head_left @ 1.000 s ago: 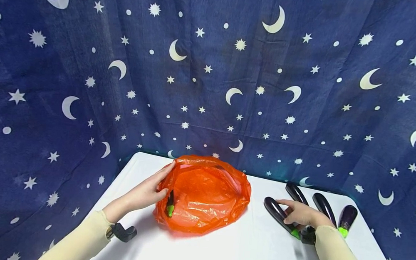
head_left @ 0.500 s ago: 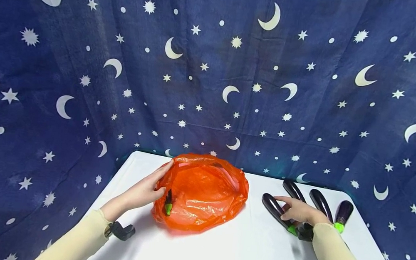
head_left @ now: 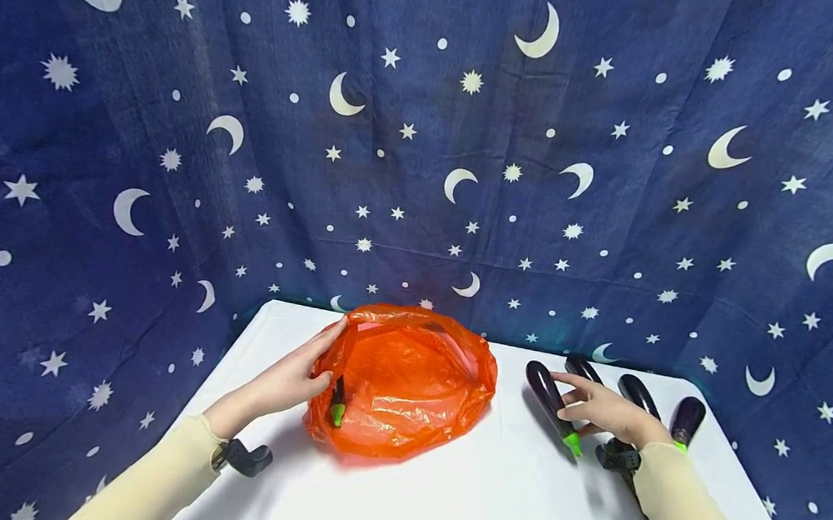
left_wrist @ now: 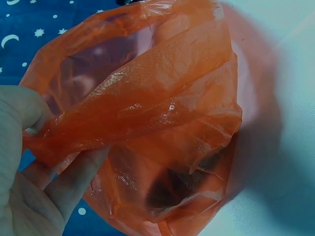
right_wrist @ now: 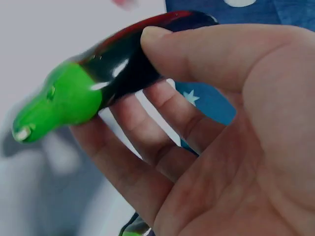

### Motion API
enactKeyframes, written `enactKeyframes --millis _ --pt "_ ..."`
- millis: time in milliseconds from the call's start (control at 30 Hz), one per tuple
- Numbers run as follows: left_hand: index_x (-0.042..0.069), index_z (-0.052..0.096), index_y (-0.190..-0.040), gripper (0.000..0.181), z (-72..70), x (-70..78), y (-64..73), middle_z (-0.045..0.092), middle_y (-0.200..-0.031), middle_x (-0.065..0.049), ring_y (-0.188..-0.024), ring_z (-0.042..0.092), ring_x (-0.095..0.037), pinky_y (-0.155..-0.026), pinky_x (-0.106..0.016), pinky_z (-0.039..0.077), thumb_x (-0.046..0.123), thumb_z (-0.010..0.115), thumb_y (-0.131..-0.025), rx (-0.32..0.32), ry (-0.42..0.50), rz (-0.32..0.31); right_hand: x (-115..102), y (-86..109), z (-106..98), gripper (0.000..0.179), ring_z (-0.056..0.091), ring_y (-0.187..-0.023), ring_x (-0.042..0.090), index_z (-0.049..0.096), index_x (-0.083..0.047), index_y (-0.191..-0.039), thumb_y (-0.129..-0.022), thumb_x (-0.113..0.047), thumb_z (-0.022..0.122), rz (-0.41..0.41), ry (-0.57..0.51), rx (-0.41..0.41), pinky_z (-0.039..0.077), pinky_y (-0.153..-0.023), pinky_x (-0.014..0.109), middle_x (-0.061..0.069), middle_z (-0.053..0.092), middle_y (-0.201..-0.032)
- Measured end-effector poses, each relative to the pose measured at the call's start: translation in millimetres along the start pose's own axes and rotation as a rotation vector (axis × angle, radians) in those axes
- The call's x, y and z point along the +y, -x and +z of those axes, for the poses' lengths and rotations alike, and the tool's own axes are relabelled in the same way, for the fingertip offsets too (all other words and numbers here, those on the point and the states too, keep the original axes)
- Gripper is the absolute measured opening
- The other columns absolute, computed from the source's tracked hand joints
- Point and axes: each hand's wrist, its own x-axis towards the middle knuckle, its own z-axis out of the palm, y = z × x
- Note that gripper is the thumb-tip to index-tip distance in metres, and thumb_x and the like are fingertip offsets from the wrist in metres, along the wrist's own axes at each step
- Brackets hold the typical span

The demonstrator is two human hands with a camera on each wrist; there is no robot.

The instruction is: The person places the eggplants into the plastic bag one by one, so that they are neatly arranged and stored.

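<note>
My left hand [head_left: 284, 383] pinches the rim of a thin orange plastic bag [head_left: 416, 377], thumb on one side and fingers on the other in the left wrist view. The bag's mouth gapes. An eggplant [head_left: 338, 403] with a green cap shows at its left side, and a dark shape [left_wrist: 177, 187] shows through the film in the left wrist view. On the right, my right hand [head_left: 616, 413] grips another glossy dark eggplant [right_wrist: 120, 64] between thumb and fingers. Its green stem end points down toward the person, and it has a shadow beneath it.
More eggplants lie behind and beside the right hand: one at the back [head_left: 583, 368], one in the middle [head_left: 637, 392] and one at the far right [head_left: 688, 418], partly covered by hand and sleeve. A starry blue cloth [head_left: 428, 144] hangs behind the white table [head_left: 392, 509].
The right hand has shifted the gripped eggplant slightly away from the person and turned it, so its green end now shows fully. The left hand and the bag have stayed nearly still.
</note>
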Motion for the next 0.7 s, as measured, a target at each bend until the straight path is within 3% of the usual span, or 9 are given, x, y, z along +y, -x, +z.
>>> enactKeyframes --millis 400,700 --pt "0.018 0.015 -0.166 0.09 -1.3 1.3 -0.4 0.02 -0.168 -0.011 -0.151 0.026 -0.033 -0.117 -0.053 0.027 -0.006 0.06 -0.092 0.007 -0.025 0.017 -20 2.1 5 0.081 0.065 -0.106 0.025 0.018 -0.005 -0.162 -0.097 -0.008 0.065 -0.096 -0.147 -0.071 0.056 -0.087 0.049 0.025 0.048 -0.134" --pt "0.02 0.014 -0.166 0.091 -1.8 -0.1 -1.3 0.019 -0.169 -0.009 -0.151 0.025 -0.033 -0.117 -0.052 0.027 -0.005 0.06 -0.093 0.0 -0.006 0.015 -32 -8.9 19 0.078 0.067 -0.106 0.027 0.016 -0.003 -0.162 -0.098 -0.001 0.061 -0.198 -0.25 -0.193 0.056 -0.088 0.053 0.015 0.058 -0.127"
